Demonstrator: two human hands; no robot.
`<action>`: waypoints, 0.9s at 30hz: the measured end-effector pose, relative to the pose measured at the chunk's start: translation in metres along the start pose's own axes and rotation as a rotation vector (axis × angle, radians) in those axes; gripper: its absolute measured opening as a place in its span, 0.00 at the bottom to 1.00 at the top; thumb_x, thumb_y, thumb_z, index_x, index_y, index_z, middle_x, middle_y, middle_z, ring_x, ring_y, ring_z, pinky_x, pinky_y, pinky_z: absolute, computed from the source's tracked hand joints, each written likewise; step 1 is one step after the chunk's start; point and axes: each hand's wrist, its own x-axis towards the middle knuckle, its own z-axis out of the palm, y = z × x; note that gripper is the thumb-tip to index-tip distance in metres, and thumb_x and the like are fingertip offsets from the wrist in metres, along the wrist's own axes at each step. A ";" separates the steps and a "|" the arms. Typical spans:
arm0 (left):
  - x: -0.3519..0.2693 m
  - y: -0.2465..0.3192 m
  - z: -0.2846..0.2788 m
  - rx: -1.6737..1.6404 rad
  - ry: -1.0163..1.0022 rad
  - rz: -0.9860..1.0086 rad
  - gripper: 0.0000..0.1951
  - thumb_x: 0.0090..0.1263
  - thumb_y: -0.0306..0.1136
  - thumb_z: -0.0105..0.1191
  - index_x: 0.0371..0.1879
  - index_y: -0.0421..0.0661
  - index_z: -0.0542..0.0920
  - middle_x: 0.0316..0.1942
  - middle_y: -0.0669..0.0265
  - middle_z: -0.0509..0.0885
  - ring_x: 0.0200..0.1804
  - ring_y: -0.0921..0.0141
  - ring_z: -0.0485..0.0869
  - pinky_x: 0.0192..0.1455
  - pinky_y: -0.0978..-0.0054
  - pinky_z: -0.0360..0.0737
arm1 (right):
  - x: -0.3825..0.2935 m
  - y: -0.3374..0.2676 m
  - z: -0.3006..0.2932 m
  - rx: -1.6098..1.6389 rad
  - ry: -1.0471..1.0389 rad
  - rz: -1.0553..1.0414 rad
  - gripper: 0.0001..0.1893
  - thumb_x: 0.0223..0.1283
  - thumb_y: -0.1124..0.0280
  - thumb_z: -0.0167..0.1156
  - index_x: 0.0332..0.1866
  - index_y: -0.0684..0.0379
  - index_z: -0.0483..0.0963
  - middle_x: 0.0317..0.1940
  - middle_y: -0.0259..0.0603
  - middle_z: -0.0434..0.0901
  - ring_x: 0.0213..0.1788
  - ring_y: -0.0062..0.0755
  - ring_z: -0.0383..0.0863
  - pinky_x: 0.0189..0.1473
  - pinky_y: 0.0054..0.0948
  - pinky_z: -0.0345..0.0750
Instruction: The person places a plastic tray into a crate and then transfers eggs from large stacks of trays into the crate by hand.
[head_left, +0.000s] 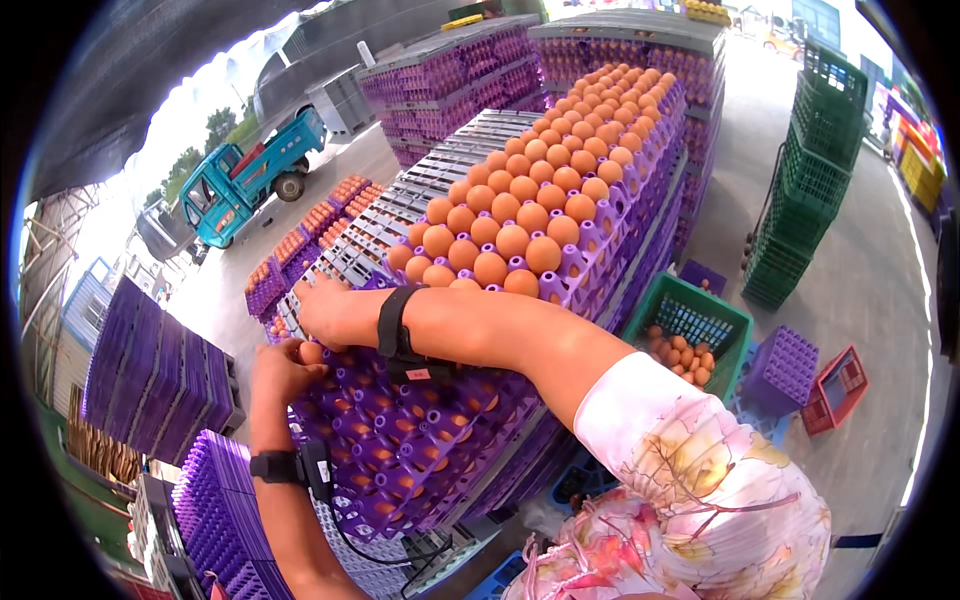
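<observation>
My left hand has its thumb and fingers around a brown egg at the left corner of the stack of purple egg trays. Just above it, my right hand reaches across the stack, back upward; its fingertips are partly hidden, so whether it holds anything is unclear. Behind my right forearm, brown eggs fill the top purple trays in rows. Grey slatted panels lie along the left of those trays. More eggs show through gaps in the trays below my arms. Each wrist wears a black strap.
A green crate holding loose eggs stands right of the stack, near a purple tray pile and a red crate. Stacked green crates rise behind. Purple tray stacks stand left. A blue three-wheeled truck is parked beyond.
</observation>
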 end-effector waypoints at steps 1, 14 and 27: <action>-0.004 -0.007 -0.004 -0.109 0.021 -0.044 0.25 0.46 0.38 0.75 0.45 0.42 0.88 0.34 0.57 0.90 0.36 0.65 0.88 0.44 0.68 0.84 | -0.005 -0.002 -0.007 -0.028 0.032 0.005 0.24 0.48 0.55 0.74 0.53 0.50 0.86 0.61 0.43 0.75 0.63 0.44 0.69 0.58 0.37 0.72; -0.198 0.268 0.146 -0.860 -0.488 0.555 0.25 0.43 0.38 0.75 0.44 0.47 0.85 0.47 0.55 0.80 0.54 0.55 0.79 0.56 0.59 0.80 | -0.467 0.136 0.184 1.790 -0.166 0.760 0.21 0.58 0.62 0.71 0.51 0.61 0.76 0.42 0.34 0.78 0.45 0.23 0.79 0.44 0.23 0.77; -0.198 0.386 0.447 -0.609 -0.547 -0.086 0.22 0.58 0.39 0.64 0.51 0.45 0.84 0.48 0.50 0.85 0.51 0.52 0.84 0.54 0.61 0.82 | -0.566 0.130 0.430 1.244 -0.497 0.779 0.27 0.57 0.63 0.70 0.61 0.64 0.75 0.51 0.50 0.84 0.53 0.43 0.84 0.54 0.33 0.81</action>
